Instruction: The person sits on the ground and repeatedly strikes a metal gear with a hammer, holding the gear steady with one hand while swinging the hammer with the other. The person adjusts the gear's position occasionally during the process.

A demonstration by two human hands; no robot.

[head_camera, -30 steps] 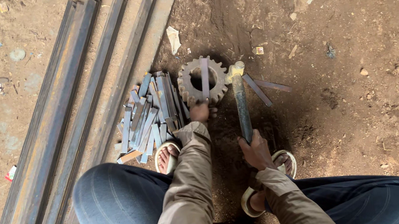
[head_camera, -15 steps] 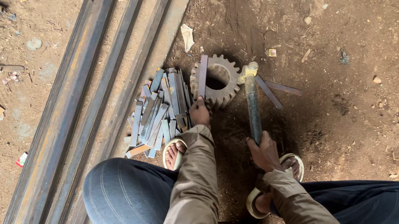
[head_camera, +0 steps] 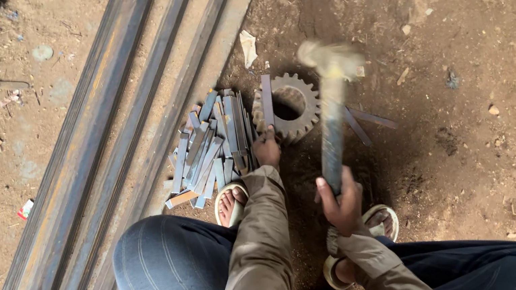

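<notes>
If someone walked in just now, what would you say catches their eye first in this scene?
Probably the blurred hammer, gripped in the right hand over the dirt floor. Just left of it, the left hand holds a flat metal strip across a toothed gear. A pile of short cut strips lies beside long steel bars running diagonally at left.

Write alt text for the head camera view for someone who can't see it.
A crouching person's left hand holds a flat metal strip across a toothed gear on dirt ground, while the right hand grips a motion-blurred hammer. A pile of short strips and long steel bars lie to the left.
</notes>
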